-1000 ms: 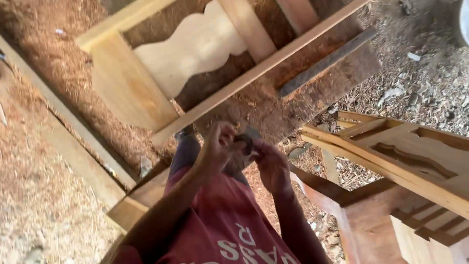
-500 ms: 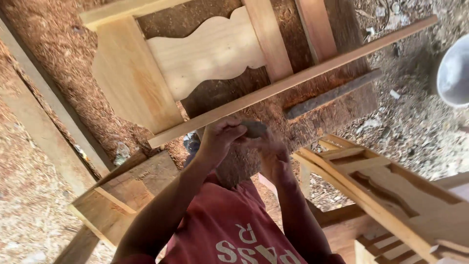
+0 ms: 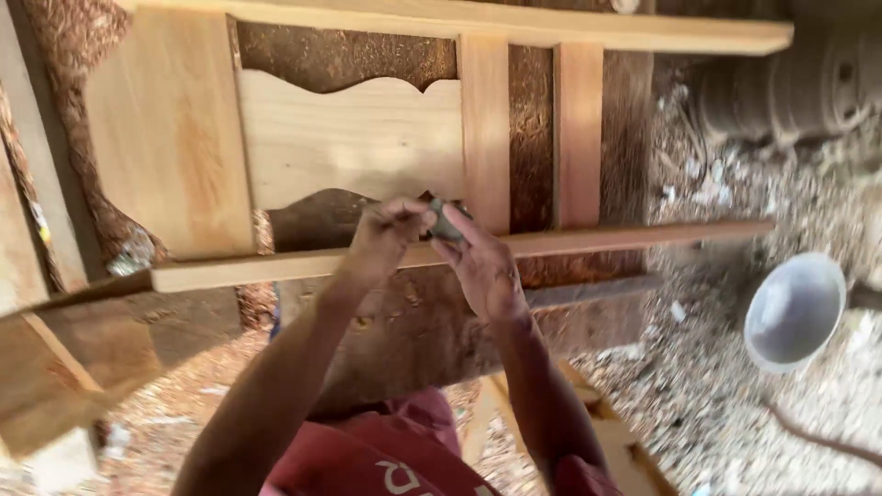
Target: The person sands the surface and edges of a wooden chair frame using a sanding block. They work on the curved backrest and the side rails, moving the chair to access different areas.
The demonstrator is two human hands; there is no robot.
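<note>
Both bare hands raised together over a pale wooden frame of flat slats and rails (image 3: 367,138), pinching one small dark grey-green flat piece (image 3: 446,223) between them. Left hand (image 3: 386,241) closed round the near-left end of that piece, fingers curled tight, knuckles up. Right hand (image 3: 485,268) meeting it from the other side, thumb and forefinger closed on the piece's right edge, palm turned down. Piece itself mostly hidden by the fingertips, material not clear. Directly behind the grip, a light panel with a wavy cut edge (image 3: 354,138); just right of the grip, two upright slats (image 3: 485,129) of the same frame. Just below the grip, a long thin wooden rail (image 3: 588,241) running left to right under both wrists. Further below, a rough brown plank (image 3: 404,331). Well to the right of the grip, a round grey-white bowl (image 3: 792,310) on ground strewn with wood chips and sawdust (image 3: 717,386). Red shirt (image 3: 367,459) at the bottom edge, between the forearms.
</note>
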